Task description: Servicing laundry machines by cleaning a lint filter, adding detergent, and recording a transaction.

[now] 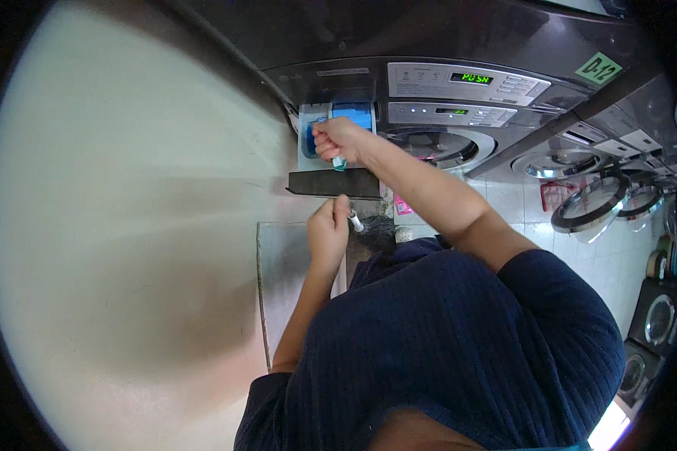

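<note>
My right hand (pixel 341 139) reaches over the pulled-out detergent drawer (pixel 308 159) of a dark washing machine. Its fingers are closed on a small green and white sachet (pixel 339 162), which sticks out below the fist. Inside the drawer are a blue compartment piece (pixel 352 114) and some blue at the left, partly behind my fingers. Lower down, in front of the dark drawer front (pixel 335 183), my left hand (pixel 329 229) is closed with the thumb up. Whatever it holds is hidden. Beside its thumb is a short white tube-like piece (pixel 356 220).
A pale wall (pixel 143 210) stands close on the left. The washer's round door (pixel 436 146) is right of the drawer. Black crumpled material (pixel 377 234) and a pink packet (pixel 403 205) lie below. Further right, another machine's round door (pixel 590 204) stands open over the tiled floor (pixel 508 199).
</note>
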The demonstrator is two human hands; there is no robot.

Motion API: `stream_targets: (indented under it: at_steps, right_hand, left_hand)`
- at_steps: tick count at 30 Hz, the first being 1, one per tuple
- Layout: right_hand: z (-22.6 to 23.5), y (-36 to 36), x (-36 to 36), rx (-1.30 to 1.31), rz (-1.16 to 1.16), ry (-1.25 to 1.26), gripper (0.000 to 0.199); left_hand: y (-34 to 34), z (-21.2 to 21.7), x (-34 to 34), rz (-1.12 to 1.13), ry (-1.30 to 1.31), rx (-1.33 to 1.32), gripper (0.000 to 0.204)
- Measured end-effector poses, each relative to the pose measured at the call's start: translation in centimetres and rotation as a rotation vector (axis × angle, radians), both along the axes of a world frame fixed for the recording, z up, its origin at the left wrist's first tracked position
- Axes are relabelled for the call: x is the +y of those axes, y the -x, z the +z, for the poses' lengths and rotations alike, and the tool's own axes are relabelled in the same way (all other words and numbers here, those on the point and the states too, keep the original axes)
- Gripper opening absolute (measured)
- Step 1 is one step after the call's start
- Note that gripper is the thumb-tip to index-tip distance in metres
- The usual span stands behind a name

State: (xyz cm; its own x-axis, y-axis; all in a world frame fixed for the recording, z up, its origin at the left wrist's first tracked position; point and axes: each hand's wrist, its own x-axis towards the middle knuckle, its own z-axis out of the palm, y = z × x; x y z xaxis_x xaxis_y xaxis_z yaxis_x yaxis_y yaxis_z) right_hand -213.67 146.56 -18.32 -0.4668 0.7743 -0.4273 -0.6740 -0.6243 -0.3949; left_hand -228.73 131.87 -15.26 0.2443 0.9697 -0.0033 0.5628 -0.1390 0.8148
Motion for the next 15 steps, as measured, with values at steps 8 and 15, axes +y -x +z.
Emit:
stream_targets:
  at_steps: [8, 15]
  right_hand:
    - [9.3, -5.5, -7.8, -1.214, 0.135, -0.715, 0.024]
    - [4.9, -11.5, -22.8, -1.342, -0.135, -0.472, 0.025]
  left_hand:
    - [-1.4, -6.1, 4.5, -0.041, -0.194, -0.041, 0.018]
    - [-6.5, -8.6, 17.1, -0.109, -0.235, -0.090, 0.017]
